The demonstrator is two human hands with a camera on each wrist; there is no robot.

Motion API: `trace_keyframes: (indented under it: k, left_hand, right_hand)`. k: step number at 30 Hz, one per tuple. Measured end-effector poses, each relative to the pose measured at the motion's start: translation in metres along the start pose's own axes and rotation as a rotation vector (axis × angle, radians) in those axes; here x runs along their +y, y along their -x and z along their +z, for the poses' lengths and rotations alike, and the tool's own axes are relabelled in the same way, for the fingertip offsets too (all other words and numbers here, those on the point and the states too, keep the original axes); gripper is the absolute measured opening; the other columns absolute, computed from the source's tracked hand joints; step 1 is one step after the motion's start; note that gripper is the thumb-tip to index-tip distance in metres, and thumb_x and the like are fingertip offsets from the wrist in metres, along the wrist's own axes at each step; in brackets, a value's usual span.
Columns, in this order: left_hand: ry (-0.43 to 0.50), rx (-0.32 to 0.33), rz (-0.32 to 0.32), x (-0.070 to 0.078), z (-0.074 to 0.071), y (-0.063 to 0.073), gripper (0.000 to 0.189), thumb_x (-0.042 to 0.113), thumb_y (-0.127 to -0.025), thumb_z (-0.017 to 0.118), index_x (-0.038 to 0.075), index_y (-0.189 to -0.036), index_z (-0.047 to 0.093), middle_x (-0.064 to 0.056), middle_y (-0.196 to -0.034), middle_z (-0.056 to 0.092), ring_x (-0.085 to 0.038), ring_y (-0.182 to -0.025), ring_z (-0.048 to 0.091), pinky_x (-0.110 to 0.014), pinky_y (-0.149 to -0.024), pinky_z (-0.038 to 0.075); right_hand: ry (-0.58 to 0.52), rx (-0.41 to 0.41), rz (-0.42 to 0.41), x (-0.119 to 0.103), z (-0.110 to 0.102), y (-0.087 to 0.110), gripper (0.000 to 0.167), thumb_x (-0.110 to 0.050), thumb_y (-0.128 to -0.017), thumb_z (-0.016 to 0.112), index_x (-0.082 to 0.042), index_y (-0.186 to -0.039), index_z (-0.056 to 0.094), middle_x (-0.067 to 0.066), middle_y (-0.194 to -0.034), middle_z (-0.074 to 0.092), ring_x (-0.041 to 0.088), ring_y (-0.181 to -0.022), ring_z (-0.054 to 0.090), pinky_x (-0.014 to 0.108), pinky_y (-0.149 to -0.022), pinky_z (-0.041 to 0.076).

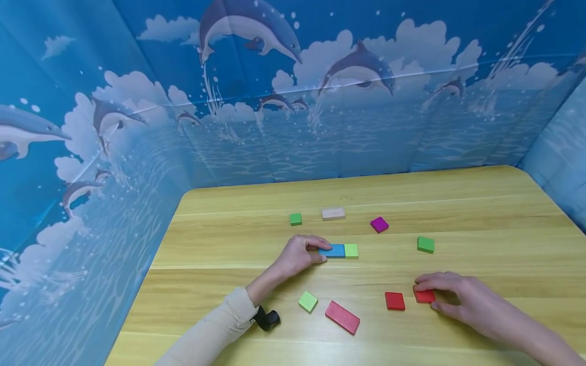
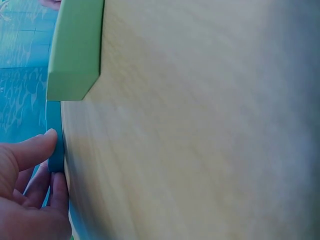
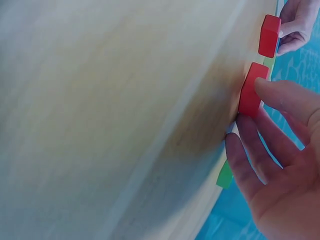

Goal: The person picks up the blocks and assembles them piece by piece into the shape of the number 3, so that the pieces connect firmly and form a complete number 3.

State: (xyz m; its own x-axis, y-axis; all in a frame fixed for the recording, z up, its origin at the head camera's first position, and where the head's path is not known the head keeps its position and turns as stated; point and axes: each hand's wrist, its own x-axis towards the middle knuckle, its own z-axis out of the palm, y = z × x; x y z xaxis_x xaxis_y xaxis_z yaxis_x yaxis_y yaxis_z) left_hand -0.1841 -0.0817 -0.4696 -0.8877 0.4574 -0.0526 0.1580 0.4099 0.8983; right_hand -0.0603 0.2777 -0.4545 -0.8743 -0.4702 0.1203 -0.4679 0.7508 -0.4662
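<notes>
My left hand [image 1: 299,255] pinches the left end of a flat blue rectangular block [image 1: 338,250] on the table. A light green square block [image 1: 351,251] sits end to end with the blue one on its right. In the left wrist view, thumb and fingers lie on either side of the blue block [image 2: 56,150]. At the right, my right hand [image 1: 458,297] grips a red square block [image 1: 423,296] between thumb and fingers. The right wrist view shows the thumb against this red block [image 3: 252,92]. A second red square block [image 1: 394,301] lies just to its left.
Behind the hands lie a green block [image 1: 295,219], a pale wooden block [image 1: 333,213], a purple block [image 1: 379,224] and another green block [image 1: 426,244]. Nearer are a light green block [image 1: 308,301] and a pinkish-red rectangle [image 1: 342,317]. A dolphin-print curtain [image 1: 293,142] borders the wooden table [image 1: 220,218].
</notes>
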Motion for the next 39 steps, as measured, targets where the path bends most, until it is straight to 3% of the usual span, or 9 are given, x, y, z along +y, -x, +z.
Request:
trace_keyframes:
  k: [7,18,39]
  left_hand:
    - [-0.009,-0.011,0.005,-0.003,-0.001,0.001,0.022,0.003,-0.085,0.076,0.014,-0.104,0.079,0.007,-0.111,0.069,-0.011,-0.113,0.059,-0.025,-0.092,0.049]
    - [-0.022,-0.009,0.006,-0.004,0.0,0.001,0.023,0.002,-0.084,0.076,0.014,-0.104,0.079,0.008,-0.11,0.069,-0.009,-0.113,0.059,-0.025,-0.092,0.049]
    - [-0.008,-0.007,0.008,-0.004,-0.002,0.001,0.022,0.002,-0.084,0.076,0.013,-0.103,0.079,0.009,-0.11,0.069,-0.009,-0.113,0.058,-0.023,-0.092,0.048]
  right_hand:
    - [0.001,0.02,-0.004,-0.002,0.002,-0.005,0.041,-0.014,-0.078,0.083,-0.032,-0.113,0.07,-0.02,-0.109,0.063,0.004,-0.099,0.061,0.017,-0.082,0.05]
    - [-0.015,-0.059,0.11,-0.013,-0.001,-0.022,0.04,-0.015,-0.081,0.08,-0.033,-0.116,0.07,-0.018,-0.112,0.064,0.011,-0.103,0.062,0.036,-0.086,0.054]
    - [-0.087,-0.001,0.1,-0.027,0.01,-0.057,0.041,-0.015,-0.083,0.08,-0.027,-0.121,0.069,-0.012,-0.117,0.064,0.017,-0.109,0.061,0.042,-0.089,0.053]
